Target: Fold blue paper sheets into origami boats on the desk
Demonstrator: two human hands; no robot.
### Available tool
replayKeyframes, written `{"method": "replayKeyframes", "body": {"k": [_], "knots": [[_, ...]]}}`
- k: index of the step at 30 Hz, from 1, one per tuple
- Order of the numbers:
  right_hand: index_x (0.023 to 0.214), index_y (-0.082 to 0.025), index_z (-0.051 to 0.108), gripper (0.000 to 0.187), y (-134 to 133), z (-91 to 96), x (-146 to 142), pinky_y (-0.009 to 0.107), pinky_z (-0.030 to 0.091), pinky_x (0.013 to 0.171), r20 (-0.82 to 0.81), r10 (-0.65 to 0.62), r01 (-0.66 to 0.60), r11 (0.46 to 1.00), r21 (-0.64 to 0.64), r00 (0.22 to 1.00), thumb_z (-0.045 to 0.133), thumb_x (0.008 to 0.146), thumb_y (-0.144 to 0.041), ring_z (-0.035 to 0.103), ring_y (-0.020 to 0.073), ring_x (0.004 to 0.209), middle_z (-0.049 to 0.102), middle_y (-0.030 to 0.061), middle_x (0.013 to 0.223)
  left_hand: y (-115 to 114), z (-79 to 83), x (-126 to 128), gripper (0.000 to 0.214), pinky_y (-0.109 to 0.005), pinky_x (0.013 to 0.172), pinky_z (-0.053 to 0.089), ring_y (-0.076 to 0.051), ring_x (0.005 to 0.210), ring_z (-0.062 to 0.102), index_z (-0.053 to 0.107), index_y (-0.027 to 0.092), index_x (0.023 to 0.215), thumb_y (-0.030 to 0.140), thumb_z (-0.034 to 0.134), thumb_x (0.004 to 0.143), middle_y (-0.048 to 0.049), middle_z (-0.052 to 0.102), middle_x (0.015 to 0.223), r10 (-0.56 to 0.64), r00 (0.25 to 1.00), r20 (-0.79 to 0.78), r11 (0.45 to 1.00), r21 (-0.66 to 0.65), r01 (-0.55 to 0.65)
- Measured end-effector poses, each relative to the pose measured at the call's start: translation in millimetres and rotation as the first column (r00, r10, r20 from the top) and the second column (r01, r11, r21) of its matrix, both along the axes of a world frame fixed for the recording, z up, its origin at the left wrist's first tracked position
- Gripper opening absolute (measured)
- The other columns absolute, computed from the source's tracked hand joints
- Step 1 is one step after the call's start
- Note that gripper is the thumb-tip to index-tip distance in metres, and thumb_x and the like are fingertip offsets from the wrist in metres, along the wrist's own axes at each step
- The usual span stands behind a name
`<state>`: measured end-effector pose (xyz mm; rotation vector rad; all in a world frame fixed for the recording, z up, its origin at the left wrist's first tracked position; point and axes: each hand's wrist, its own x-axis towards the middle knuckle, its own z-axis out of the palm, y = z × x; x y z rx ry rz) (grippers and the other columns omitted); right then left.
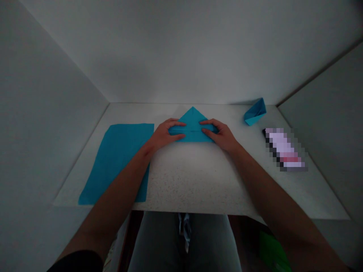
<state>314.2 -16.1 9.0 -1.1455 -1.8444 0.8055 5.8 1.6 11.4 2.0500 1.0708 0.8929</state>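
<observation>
A blue sheet folded into a triangle (192,120) lies flat near the back of the white table (193,177). My left hand (163,134) rests on its left corner, fingers closed around the lower folded band. My right hand (219,134) does the same at the right corner, thumb and fingers pressed on the band's edge. The triangle's point faces the back wall.
A flat blue paper sheet (119,158) lies at the left of the table, partly under my left forearm. A finished blue paper boat (255,112) stands at the back right. A blurred oblong object (286,149) lies on the right. Walls close in on three sides.
</observation>
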Motion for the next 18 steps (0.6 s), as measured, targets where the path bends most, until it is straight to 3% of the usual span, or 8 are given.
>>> {"method": "replayKeyframes", "body": {"k": [4, 7, 11, 15, 18], "knots": [[0.124, -0.032, 0.084, 0.049, 6.6, -3.4, 11.0, 0.055, 0.057, 0.108, 0.144, 0.050, -0.066, 0.992, 0.105, 0.988, 0.082, 0.091, -0.068, 0.068, 0.0335, 0.118, 0.071, 0.0124, 0.126, 1.9, -4.8, -4.0, 0.056, -0.052, 0.122, 0.053, -0.033, 0.140, 0.062, 0.082, 0.028, 0.129, 0.051, 0.096, 0.081, -0.0138, 0.057, 0.158, -0.064, 0.984, -0.164, 0.993, 0.090, 0.080], [0.130, -0.032, 0.083, 0.061, 7.5, -7.6, 18.9, 0.059, 0.058, 0.107, 0.243, 0.091, -0.119, 0.988, 0.102, 0.966, 0.086, 0.085, -0.073, 0.068, 0.0335, 0.114, 0.063, 0.0150, 0.143, 0.4, -5.7, -4.8, 0.069, -0.060, 0.124, 0.049, -0.038, 0.144, 0.059, 0.080, 0.028, 0.133, 0.056, 0.100, 0.074, -0.0157, 0.057, 0.159, -0.105, 0.961, -0.256, 0.985, 0.102, 0.135], [0.140, -0.033, 0.079, 0.080, 5.1, -10.0, 24.7, 0.064, 0.055, 0.111, 0.340, 0.129, -0.169, 0.981, 0.092, 0.932, 0.093, 0.074, -0.076, 0.067, 0.0368, 0.119, 0.053, 0.0160, 0.160, -0.8, -3.5, -5.1, 0.069, -0.059, 0.125, 0.047, -0.037, 0.144, 0.061, 0.075, 0.026, 0.139, 0.050, 0.098, 0.078, -0.0159, 0.063, 0.155, -0.161, 0.958, -0.238, 0.976, 0.107, 0.190], [0.142, -0.034, 0.078, 0.063, 7.8, -8.8, 26.4, 0.065, 0.048, 0.117, 0.403, 0.153, -0.218, 0.968, 0.120, 0.902, 0.086, 0.088, -0.064, 0.065, 0.0395, 0.133, 0.065, 0.0143, 0.152, 0.7, 0.2, -6.9, 0.056, -0.046, 0.115, 0.055, -0.029, 0.129, 0.070, 0.074, 0.022, 0.139, 0.036, 0.087, 0.086, -0.0148, 0.072, 0.140, -0.155, 0.972, -0.174, 0.976, 0.122, 0.178], [0.135, -0.034, 0.081, 0.044, 11.1, -6.7, 26.6, 0.062, 0.047, 0.117, 0.401, 0.183, -0.250, 0.961, 0.120, 0.898, 0.079, 0.096, -0.055, 0.068, 0.0371, 0.133, 0.073, 0.0114, 0.145, 1.5, 3.6, -7.9, 0.043, -0.041, 0.104, 0.058, -0.026, 0.113, 0.074, 0.078, 0.023, 0.130, 0.036, 0.082, 0.090, -0.0121, 0.078, 0.128, -0.119, 0.976, -0.180, 0.986, 0.095, 0.138]]}}
